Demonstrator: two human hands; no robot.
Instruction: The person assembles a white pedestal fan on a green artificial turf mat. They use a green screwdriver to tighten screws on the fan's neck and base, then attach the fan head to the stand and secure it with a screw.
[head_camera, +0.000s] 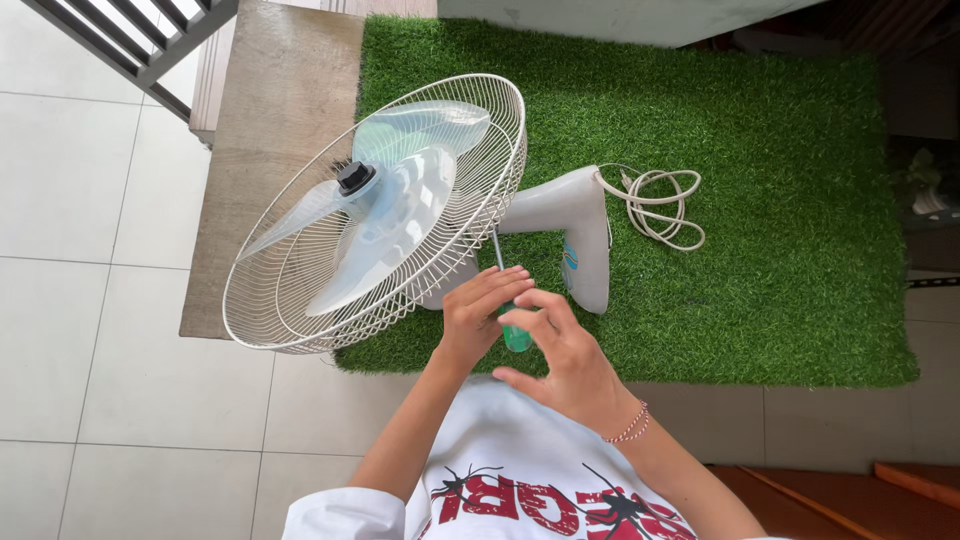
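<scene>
A white fan lies on a green artificial grass mat (780, 200). Its wire rear guard (300, 330) faces up, with a translucent blade (400, 200) and a black hub cap (354, 178) inside it. The grey-white fan body (575, 215) stretches to the right. A screwdriver with a green handle (516, 338) has its metal shaft (497, 250) reaching up to the guard's rim. My left hand (478, 315) and my right hand (560, 355) are both closed around the handle, just below the guard. A beaded bracelet sits on my right wrist.
A coiled white power cord (660, 205) lies on the mat right of the fan body. A brown doormat (270, 120) lies at the left of the grass on white floor tiles (90, 330). A dark stair rail (140, 40) crosses the top left corner.
</scene>
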